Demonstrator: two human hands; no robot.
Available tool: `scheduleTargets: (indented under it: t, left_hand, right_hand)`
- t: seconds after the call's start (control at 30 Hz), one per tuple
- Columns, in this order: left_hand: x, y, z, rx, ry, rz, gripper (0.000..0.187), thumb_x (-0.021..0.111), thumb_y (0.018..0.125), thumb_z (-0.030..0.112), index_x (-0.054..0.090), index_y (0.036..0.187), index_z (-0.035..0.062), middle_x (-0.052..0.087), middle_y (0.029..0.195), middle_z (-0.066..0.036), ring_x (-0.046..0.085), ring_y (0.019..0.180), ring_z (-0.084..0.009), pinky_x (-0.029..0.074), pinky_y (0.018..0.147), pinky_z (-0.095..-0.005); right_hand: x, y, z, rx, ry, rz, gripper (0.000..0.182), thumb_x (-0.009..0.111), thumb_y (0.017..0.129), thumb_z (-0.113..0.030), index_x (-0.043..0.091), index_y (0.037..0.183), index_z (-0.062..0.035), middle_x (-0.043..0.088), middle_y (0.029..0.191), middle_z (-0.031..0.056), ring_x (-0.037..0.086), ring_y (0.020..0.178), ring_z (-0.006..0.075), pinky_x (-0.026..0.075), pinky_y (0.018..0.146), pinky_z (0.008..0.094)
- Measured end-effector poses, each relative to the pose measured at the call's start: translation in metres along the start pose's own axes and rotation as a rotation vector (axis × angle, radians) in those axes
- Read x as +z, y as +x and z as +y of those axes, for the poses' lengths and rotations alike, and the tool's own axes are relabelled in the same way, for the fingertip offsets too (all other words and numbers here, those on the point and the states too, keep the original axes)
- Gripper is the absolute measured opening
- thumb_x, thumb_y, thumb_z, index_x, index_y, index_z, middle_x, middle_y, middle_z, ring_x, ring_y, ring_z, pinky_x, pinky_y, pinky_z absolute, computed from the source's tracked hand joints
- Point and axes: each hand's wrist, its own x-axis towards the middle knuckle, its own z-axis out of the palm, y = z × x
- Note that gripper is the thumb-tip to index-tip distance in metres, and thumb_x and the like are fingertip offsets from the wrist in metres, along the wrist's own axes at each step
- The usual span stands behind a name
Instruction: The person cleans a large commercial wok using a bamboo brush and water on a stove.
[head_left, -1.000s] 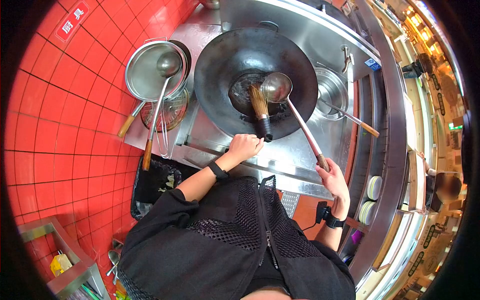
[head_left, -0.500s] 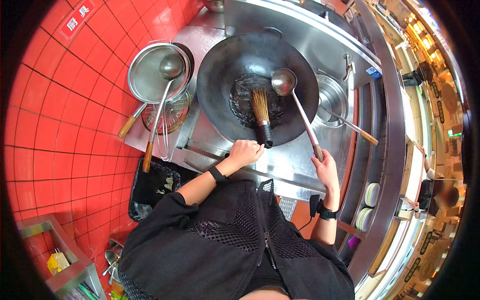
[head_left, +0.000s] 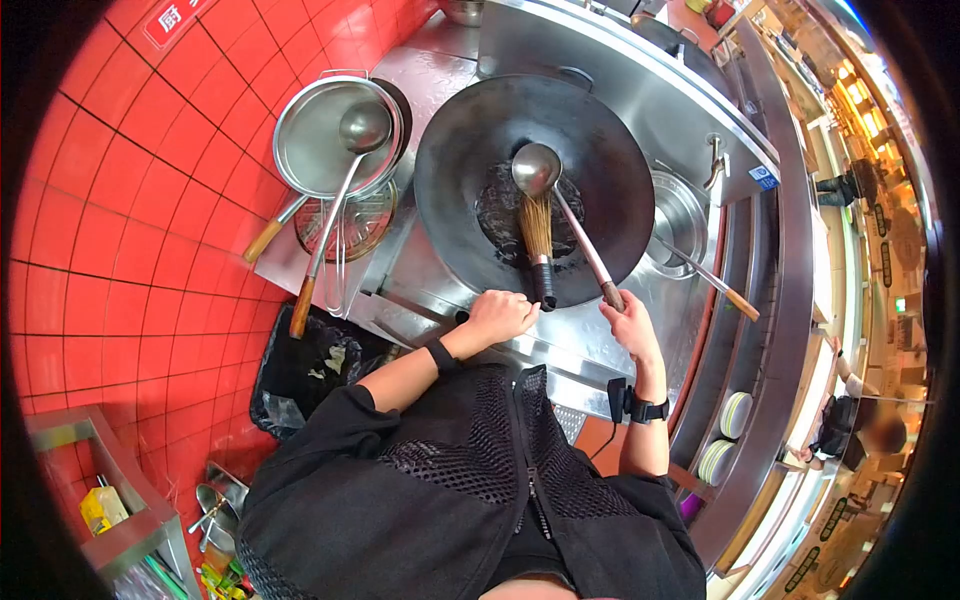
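A large black wok [head_left: 455, 215] sits on the steel stove, with dark wet liquid in its bottom. At its near rim my left hand [head_left: 503, 317] is closed, apparently round the edge or a handle hidden under the fingers. A bamboo wok brush [head_left: 537, 230] leans inside the wok; its black-wrapped handle end lies by my left fingertips. My right hand [head_left: 632, 328] is closed on the wooden handle of a ladle [head_left: 537, 168]. The ladle's bowl hangs over the middle of the wok, above the brush's bristle tips.
Left of the wok stands a steel pot [head_left: 300, 150] with another ladle [head_left: 365, 127] across it. A steel container [head_left: 690, 215] with a wooden-handled tool sits at right, below a tap [head_left: 716, 165]. A black bin [head_left: 285, 375] is at lower left; plates [head_left: 735, 415] stack on the right shelf.
The ladle's bowl has moved left across the wok, over the brush's tips. My right hand has shifted left with it. My left hand stays at the near rim; the whole view has shifted slightly.
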Motion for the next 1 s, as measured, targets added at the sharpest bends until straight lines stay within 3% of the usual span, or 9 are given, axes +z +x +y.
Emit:
scheduleTargets:
  t: [0.33,0.43,0.5,0.53,0.6,0.7,0.9,1.0]
  left_hand:
    - [-0.002,0.001,0.0,0.03,-0.033,0.023,0.038,0.057,0.086,0.028,0.062,0.055,0.0063,0.058,0.056,-0.007,0.059,0.049,-0.026,0.048,0.047,-0.0382]
    - [-0.001,0.0,-0.002,0.035,-0.046,0.037,0.038,0.057,0.085,0.028,0.062,0.055,0.0067,0.058,0.056,-0.006,0.059,0.049,-0.0259,0.048,0.047,-0.0381]
    - [0.0,0.0,-0.002,0.037,-0.056,0.049,0.037,0.057,0.085,0.028,0.062,0.055,0.0069,0.058,0.056,-0.006,0.059,0.049,-0.0259,0.048,0.046,-0.0381]
    - [0.0,0.0,-0.002,0.042,-0.057,0.056,0.037,0.057,0.085,0.028,0.062,0.055,0.0071,0.058,0.056,-0.006,0.059,0.049,-0.0258,0.048,0.046,-0.0381]
    - [0.002,-0.001,-0.003,0.044,-0.057,0.063,0.037,0.058,0.085,0.028,0.063,0.054,0.0072,0.058,0.056,-0.006,0.059,0.049,-0.0258,0.048,0.046,-0.0381]
    - [0.003,-0.001,-0.004,0.045,-0.068,0.075,0.037,0.057,0.085,0.028,0.063,0.055,0.0071,0.059,0.056,-0.006,0.06,0.049,-0.0259,0.049,0.047,-0.038]
    - [-0.002,0.002,-0.003,0.046,-0.058,0.009,0.037,0.057,0.085,0.027,0.064,0.055,0.0067,0.059,0.057,-0.007,0.06,0.05,-0.0262,0.049,0.047,-0.0384]
    - [-0.002,0.001,-0.002,0.052,-0.057,0.002,0.037,0.057,0.085,0.027,0.063,0.055,0.0066,0.059,0.057,-0.008,0.06,0.05,-0.0265,0.049,0.048,-0.0384]
  right_hand:
    - [-0.002,-0.002,-0.024,0.006,-0.093,-0.039,0.03,0.067,0.081,-0.02,0.059,0.1,0.0018,0.063,0.076,0.0182,0.063,0.072,0.0273,0.047,0.067,0.0382]
    - [-0.002,-0.003,-0.032,-0.011,-0.156,-0.096,0.027,0.066,0.082,-0.019,0.059,0.096,0.0022,0.061,0.072,0.0128,0.06,0.067,0.0231,0.046,0.062,0.0354]
    - [0.0,-0.006,-0.037,0.024,0.073,-0.218,0.016,0.061,0.088,-0.018,0.055,0.093,-0.004,0.043,0.064,-0.0046,0.038,0.047,0.0036,0.03,0.04,0.0217]
    - [-0.003,-0.009,-0.043,0.023,0.07,-0.219,0.016,0.061,0.088,-0.018,0.055,0.093,-0.004,0.043,0.064,-0.0046,0.038,0.047,0.0036,0.03,0.04,0.0217]
    - [-0.012,-0.017,-0.057,0.284,0.511,-0.402,0.012,0.059,0.089,-0.016,0.054,0.092,-0.0052,0.044,0.063,-0.0055,0.036,0.042,0.0026,0.025,0.036,0.0198]
    - [-0.016,-0.03,-0.054,0.287,0.691,-0.459,0.01,0.057,0.091,-0.015,0.052,0.094,-0.0061,0.042,0.063,-0.006,0.03,0.039,0.0,0.02,0.032,0.0172]
    - [-0.034,-0.096,-0.059,0.249,0.518,-0.272,0.017,0.059,0.089,-0.014,0.055,0.101,-0.0037,0.043,0.062,-0.0053,0.034,0.04,0.0021,0.023,0.034,0.0191]
    - [-0.038,-0.127,-0.05,0.227,0.388,-0.171,0.022,0.062,0.087,-0.013,0.056,0.105,-0.0025,0.044,0.063,-0.0046,0.038,0.048,0.0031,0.029,0.042,0.0209]
